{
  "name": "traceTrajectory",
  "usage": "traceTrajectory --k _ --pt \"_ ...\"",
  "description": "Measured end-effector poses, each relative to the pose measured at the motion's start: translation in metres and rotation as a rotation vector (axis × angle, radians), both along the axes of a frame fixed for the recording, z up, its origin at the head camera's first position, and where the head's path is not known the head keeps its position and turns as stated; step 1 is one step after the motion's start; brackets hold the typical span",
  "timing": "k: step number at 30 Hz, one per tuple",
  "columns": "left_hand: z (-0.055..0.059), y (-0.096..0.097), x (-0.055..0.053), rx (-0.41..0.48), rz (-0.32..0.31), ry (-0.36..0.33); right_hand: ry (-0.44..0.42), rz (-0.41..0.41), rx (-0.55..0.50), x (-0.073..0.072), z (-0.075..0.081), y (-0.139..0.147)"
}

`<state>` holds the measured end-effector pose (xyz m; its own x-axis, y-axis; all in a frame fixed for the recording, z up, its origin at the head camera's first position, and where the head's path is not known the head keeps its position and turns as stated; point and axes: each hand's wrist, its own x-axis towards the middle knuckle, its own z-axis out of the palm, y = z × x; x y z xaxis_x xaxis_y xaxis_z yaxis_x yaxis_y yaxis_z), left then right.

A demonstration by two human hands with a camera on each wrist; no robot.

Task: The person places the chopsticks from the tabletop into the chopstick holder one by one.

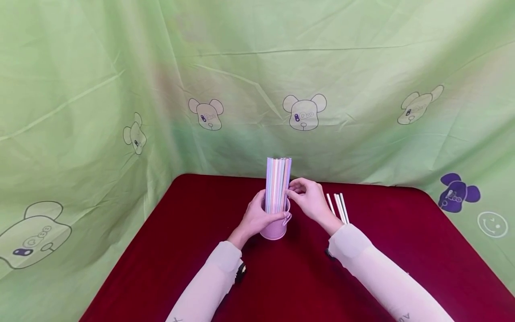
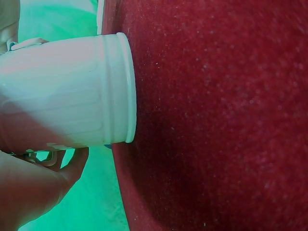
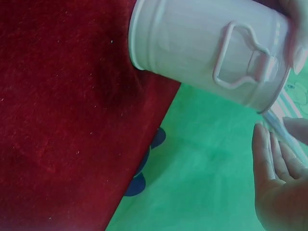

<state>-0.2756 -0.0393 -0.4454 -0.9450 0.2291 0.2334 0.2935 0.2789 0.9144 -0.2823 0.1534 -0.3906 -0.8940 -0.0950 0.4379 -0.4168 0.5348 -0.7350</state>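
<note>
A pink metal pail [image 1: 273, 230] with a wire side handle [image 3: 233, 57] stands upright on the red table, holding a thick bundle of pastel straws [image 1: 276, 185]. My left hand [image 1: 259, 214] grips the pail around its upper part, thumb across the near side; its fingers [image 2: 72, 168] reach round the wall in the left wrist view. At the pail's right rim, my right hand [image 1: 307, 199] pinches a pale straw [image 3: 277, 126] between thumb and fingers, beside the bundle. The far side of the pail is hidden from the head view.
Several loose light straws [image 1: 342, 208] lie on the red tablecloth [image 1: 193, 214] just right of my right wrist. Green curtains [image 1: 249, 71] printed with bear faces hang behind and along both sides of the table.
</note>
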Motion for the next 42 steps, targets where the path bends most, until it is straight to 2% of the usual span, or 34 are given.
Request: traceTrajectory --k 4,7,13,16,29,37,42 --pt "0.0 0.0 0.001 -0.008 0.003 -0.009 -0.026 -0.016 -0.006 0.0 0.004 0.01" --pt "0.0 0.0 0.002 -0.013 0.008 -0.01 -0.002 -0.034 0.01 -0.003 0.009 0.02" --pt "0.001 0.001 0.0 -0.006 0.002 -0.01 0.071 -0.071 0.145 -0.011 0.014 0.05" --pt "0.002 0.0 0.0 -0.007 0.001 -0.01 0.055 -0.073 0.204 -0.015 0.011 0.067" --pt "0.001 0.0 0.001 -0.002 -0.003 -0.019 -0.101 -0.142 0.416 -0.021 -0.031 0.142" --pt "0.0 0.0 0.001 0.0 -0.008 -0.019 -0.151 -0.14 0.483 -0.017 -0.057 0.169" --pt "0.001 0.0 0.001 0.008 -0.01 -0.016 -0.185 -0.139 0.503 -0.016 -0.064 0.176"
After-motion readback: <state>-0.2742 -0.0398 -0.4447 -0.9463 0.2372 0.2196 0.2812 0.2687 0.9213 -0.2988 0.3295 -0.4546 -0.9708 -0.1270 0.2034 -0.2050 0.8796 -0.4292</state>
